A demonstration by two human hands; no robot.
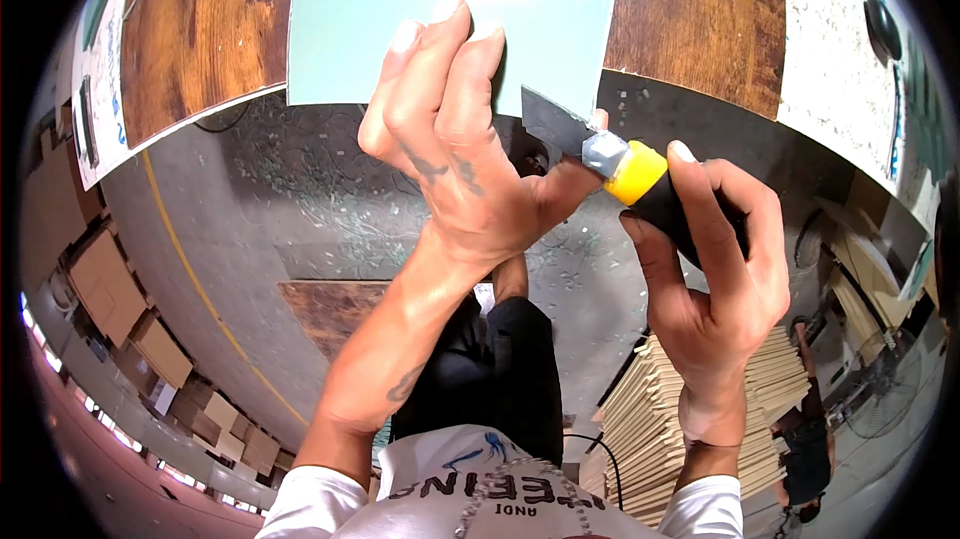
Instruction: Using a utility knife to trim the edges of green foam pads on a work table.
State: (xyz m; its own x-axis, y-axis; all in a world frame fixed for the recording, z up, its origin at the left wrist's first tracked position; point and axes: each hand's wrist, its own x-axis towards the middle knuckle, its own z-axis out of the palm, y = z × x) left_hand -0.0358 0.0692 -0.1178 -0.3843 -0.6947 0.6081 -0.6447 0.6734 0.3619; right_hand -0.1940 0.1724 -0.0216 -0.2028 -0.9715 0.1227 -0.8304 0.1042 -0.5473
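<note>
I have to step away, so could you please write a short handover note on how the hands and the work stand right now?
Left hand: fingers flat on the pale green sheet, thumb against the blade.
Right hand: gripping the utility knife, yellow collar, black handle, blade at the sheet's lower right edge.
Sheet lies over a wood-grain panel.
Done: offcut bits litter the grey floor.
Left: cannot tell how far the trimming has got.

Yellow-and-black handle with grey blade on the knife in the right hand; pale green sheet under left fingertips, brown wood-grain board beyond.
</note>
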